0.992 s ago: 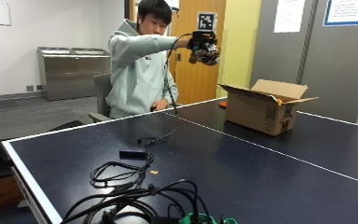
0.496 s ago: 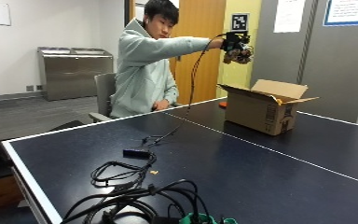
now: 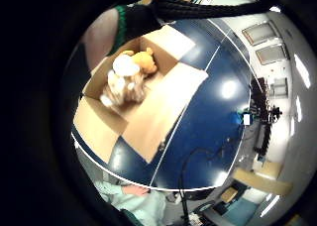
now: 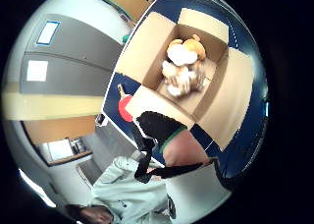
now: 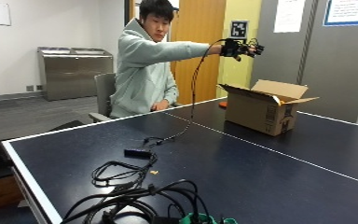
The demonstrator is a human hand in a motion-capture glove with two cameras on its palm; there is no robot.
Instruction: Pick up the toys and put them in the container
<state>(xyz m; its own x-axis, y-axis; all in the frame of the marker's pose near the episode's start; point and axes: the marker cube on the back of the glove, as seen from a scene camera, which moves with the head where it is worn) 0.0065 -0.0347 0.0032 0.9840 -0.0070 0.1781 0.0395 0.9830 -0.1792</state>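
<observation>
Seated person's arm stretches straight out; gloved right hand (image 5: 241,48) hovers above the open cardboard box (image 5: 266,112), fingers spread, released; plush toys (image 4: 184,67) lie inside.

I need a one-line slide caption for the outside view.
Seated person holds gloved right hand, fingers spread, above an open cardboard box on a dark blue table.

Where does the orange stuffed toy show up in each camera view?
Outside view: not visible, hidden inside the cardboard box.
Little finger palm view: orange stuffed toy in the box, beside a pale toy.
Thumb palm view: in the box.
Shared landmark: the open box.
</observation>
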